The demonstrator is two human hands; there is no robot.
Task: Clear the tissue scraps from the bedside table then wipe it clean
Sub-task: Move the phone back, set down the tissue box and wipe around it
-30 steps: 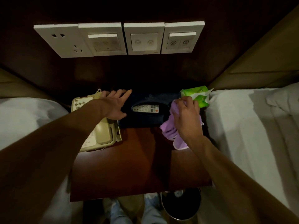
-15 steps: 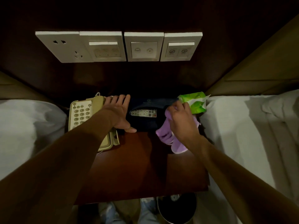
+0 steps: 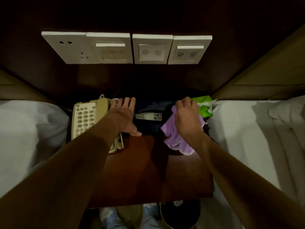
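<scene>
Surface: dark reddish wooden bedside surface (image 3: 148,172), wedged between two beds.
Cloth: crumpled lilac microfibre cloth (image 3: 173,139), bunched at the back right, touching the surface, just beside a green plastic tissue pack (image 3: 204,109).
Right hand: right hand (image 3: 186,118), fingers curled tight on the cloth.
Left hand: left hand (image 3: 123,118), fingers straight and spread, resting against the handset of a beige push-button telephone (image 3: 85,118).
Scraps: none plainly visible on the surface; pale bit in the round dark waste bin (image 3: 179,215), too small to identify.
Risk, right: a wide sweep may shove the tissue pack onto the white bed (image 3: 247,138), or snag the white remote control (image 3: 148,116) in its dark tray (image 3: 148,128).
Risk, left: pressure may unseat the handset or slide the telephone.
Risk, coverage: areas under telephone and tray likely missed.
</scene>
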